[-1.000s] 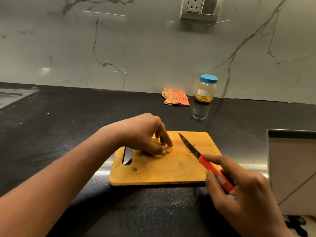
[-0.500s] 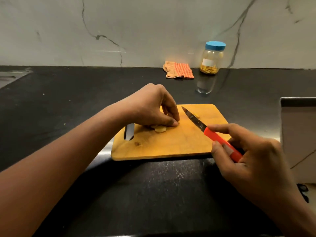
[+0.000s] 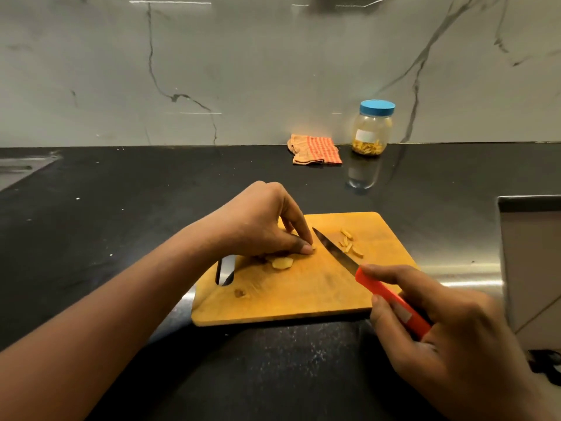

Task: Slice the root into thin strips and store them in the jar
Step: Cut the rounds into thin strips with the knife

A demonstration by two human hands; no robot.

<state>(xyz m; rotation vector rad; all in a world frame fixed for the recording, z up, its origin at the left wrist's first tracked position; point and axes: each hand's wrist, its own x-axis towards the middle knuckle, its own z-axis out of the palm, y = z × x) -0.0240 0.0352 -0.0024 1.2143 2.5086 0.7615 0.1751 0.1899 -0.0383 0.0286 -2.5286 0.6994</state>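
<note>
A wooden cutting board [image 3: 303, 296] lies on the black counter. My left hand [image 3: 261, 226] pinches a small piece of root against the board with its fingertips; most of that piece is hidden under the fingers. A pale round root slice [image 3: 282, 262] lies just below that hand. My right hand [image 3: 449, 332] grips the orange handle of a knife [image 3: 334, 252], whose blade lies just right of the left fingertips. Several thin cut strips [image 3: 349, 244] lie right of the blade. A clear jar [image 3: 372, 129] with a blue lid, holding strips at its bottom, stands by the wall.
An orange checked cloth [image 3: 315, 150] lies left of the jar against the marble wall. A metal-edged panel [image 3: 531, 256] rises at the right. A steel sink edge [image 3: 21, 170] shows at far left. A small root scrap [image 3: 239, 293] sits near the board's handle slot.
The view has shifted while both hands stay on the board. Cut strips now show right of the blade, and the knife sits close to the left fingertips.
</note>
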